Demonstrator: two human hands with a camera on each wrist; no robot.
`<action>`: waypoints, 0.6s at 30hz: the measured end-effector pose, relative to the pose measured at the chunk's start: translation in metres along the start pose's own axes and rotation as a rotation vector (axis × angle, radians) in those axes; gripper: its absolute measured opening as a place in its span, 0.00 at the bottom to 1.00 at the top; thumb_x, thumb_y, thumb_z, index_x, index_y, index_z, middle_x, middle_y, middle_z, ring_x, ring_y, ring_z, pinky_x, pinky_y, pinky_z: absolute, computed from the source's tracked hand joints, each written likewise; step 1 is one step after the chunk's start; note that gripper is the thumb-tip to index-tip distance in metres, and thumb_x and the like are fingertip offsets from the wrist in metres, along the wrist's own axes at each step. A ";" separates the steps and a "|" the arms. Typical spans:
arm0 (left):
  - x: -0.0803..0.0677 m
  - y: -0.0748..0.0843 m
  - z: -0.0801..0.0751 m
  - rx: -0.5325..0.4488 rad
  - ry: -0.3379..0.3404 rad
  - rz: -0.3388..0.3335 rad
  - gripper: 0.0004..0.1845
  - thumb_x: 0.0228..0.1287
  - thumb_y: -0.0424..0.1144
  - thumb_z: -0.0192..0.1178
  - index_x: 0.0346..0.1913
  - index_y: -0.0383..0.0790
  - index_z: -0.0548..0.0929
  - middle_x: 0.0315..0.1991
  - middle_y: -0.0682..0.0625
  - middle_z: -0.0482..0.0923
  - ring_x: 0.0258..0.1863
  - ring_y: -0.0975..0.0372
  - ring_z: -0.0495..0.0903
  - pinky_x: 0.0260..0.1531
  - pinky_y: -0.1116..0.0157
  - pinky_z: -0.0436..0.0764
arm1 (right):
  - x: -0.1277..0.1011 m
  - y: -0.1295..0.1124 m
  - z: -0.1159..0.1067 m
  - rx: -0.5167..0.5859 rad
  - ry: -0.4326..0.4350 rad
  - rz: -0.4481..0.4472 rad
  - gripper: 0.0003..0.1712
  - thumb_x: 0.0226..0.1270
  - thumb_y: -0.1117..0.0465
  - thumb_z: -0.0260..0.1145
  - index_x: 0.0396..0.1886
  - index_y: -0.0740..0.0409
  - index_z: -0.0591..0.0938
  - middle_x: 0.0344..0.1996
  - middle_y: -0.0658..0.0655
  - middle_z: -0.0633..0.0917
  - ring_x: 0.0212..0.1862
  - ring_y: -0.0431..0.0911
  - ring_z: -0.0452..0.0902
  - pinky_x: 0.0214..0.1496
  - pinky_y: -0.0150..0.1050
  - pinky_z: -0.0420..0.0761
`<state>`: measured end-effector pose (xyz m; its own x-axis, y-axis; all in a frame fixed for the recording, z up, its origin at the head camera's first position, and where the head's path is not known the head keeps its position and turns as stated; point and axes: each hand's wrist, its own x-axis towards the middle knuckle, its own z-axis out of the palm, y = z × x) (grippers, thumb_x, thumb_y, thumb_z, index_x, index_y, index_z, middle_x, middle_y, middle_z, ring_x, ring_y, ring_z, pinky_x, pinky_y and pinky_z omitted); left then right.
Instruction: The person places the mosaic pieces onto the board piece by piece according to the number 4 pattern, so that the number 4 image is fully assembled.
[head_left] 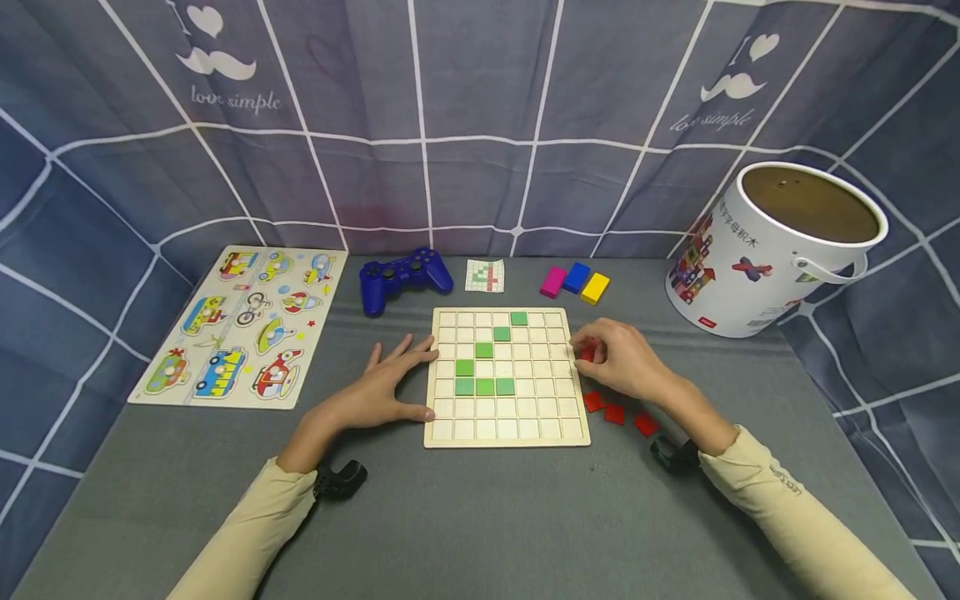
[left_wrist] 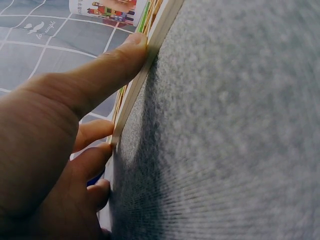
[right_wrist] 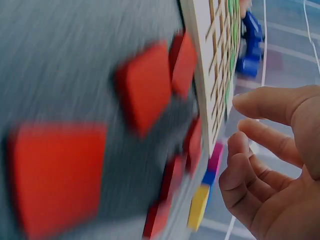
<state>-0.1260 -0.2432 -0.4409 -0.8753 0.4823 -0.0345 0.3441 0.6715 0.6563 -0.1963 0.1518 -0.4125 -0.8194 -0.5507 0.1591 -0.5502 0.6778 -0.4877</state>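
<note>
A wooden grid board (head_left: 506,429) lies in the middle of the grey table, with several green tiles (head_left: 484,387) set in its squares. My left hand (head_left: 393,379) lies flat beside it, thumb and fingertips pressing the board's left edge (left_wrist: 150,55). My right hand (head_left: 611,358) hovers at the board's right edge with loosely curled fingers over a red tile (head_left: 587,352). In the right wrist view the hand (right_wrist: 265,165) holds nothing between its fingers. More red tiles (head_left: 614,413) (right_wrist: 145,87) lie loose on the table below that hand.
A blue game controller (head_left: 405,279), a small pattern card (head_left: 484,275), and pink (head_left: 552,282), blue (head_left: 576,277) and yellow (head_left: 595,288) blocks lie behind the board. A white bucket (head_left: 780,250) stands at the right, a vehicle puzzle (head_left: 240,325) at the left. Checked cloth walls surround the table.
</note>
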 end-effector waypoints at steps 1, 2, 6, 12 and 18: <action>0.000 0.000 0.000 0.003 0.001 0.000 0.49 0.53 0.54 0.76 0.76 0.43 0.65 0.80 0.48 0.47 0.78 0.46 0.39 0.69 0.37 0.27 | -0.002 0.005 -0.005 -0.005 0.005 0.018 0.15 0.55 0.65 0.77 0.44 0.60 0.87 0.33 0.56 0.83 0.25 0.42 0.73 0.30 0.40 0.72; 0.001 0.000 0.000 0.003 0.001 0.002 0.49 0.53 0.53 0.76 0.76 0.43 0.65 0.80 0.48 0.47 0.78 0.45 0.39 0.69 0.37 0.26 | -0.005 0.011 -0.009 -0.009 0.011 0.034 0.15 0.56 0.65 0.77 0.44 0.60 0.87 0.34 0.57 0.83 0.25 0.42 0.73 0.29 0.40 0.72; 0.001 0.000 0.001 0.005 -0.005 -0.004 0.50 0.53 0.54 0.76 0.76 0.43 0.64 0.80 0.48 0.47 0.78 0.46 0.38 0.69 0.38 0.26 | -0.018 0.033 -0.024 -0.026 0.016 0.080 0.16 0.55 0.67 0.76 0.45 0.60 0.87 0.37 0.58 0.84 0.24 0.42 0.73 0.26 0.38 0.73; 0.002 0.000 0.000 -0.011 -0.011 -0.002 0.50 0.53 0.54 0.76 0.76 0.44 0.64 0.81 0.49 0.46 0.78 0.46 0.37 0.69 0.38 0.25 | -0.038 0.053 -0.035 -0.029 -0.001 0.085 0.20 0.49 0.73 0.73 0.46 0.61 0.87 0.36 0.56 0.84 0.25 0.40 0.73 0.25 0.36 0.72; 0.001 0.000 0.000 -0.020 -0.006 0.002 0.49 0.53 0.54 0.75 0.76 0.44 0.64 0.80 0.48 0.46 0.78 0.45 0.37 0.68 0.37 0.26 | -0.045 0.059 -0.034 -0.028 -0.039 0.085 0.23 0.45 0.76 0.71 0.46 0.60 0.87 0.34 0.55 0.82 0.27 0.42 0.74 0.28 0.37 0.73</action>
<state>-0.1270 -0.2432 -0.4410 -0.8728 0.4865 -0.0377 0.3384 0.6591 0.6716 -0.1971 0.2334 -0.4196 -0.8569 -0.5086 0.0838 -0.4833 0.7364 -0.4734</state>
